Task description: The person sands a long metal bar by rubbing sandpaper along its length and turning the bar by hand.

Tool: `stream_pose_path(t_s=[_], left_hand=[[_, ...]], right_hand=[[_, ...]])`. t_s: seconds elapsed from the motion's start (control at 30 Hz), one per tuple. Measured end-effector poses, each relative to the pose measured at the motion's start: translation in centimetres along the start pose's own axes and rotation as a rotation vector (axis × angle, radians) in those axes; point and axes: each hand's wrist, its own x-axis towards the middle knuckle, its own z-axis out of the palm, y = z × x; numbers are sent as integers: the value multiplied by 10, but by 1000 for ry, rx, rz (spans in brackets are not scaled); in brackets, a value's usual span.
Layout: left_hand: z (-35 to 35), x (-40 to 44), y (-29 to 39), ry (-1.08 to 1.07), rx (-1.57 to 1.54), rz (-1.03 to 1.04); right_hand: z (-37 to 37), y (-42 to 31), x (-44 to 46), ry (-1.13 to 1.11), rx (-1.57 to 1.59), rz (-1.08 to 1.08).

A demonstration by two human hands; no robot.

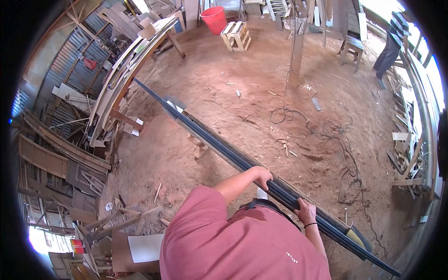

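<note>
Several long black bars [214, 145] lie side by side on a long narrow wooden board [292, 185], running diagonally from upper left to lower right. My left hand [262, 177] is closed round the near edge of the bars at their middle. Farther right along them, my right hand [306, 211], with a dark bracelet at the wrist, is closed on the bars too. A yellowish piece [355, 238] sits beside the bars near their right end. A wooden support [200, 148] shows under the board on the left.
A wooden workbench [122, 88] stands at the left, a red bucket [214, 19] and wooden crate [236, 36] at the back. Near a post [296, 56], cables [332, 128] trail over the dirt floor. A person [391, 44] stands by a long bench at upper right.
</note>
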Motion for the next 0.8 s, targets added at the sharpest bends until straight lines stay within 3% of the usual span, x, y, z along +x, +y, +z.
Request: stream_pose_path(t_s=[0.47, 0.53, 0.6, 0.7, 0.8], left_hand=[[-4, -4, 2, -34, -1, 21], [-9, -6, 6, -85, 4, -31], [-24, -2, 19, -147, 2, -13], [-32, 8, 53, -17, -79, 119], [-27, 34, 95, 57, -15, 353]], right_hand=[[0, -6, 0, -6, -1, 42], [-25, -17, -5, 153, 39, -33], [-33, -18, -14, 259, 105, 80], [-12, -9, -28, 523, -41, 186], [1, 6, -60, 451, -127, 282]])
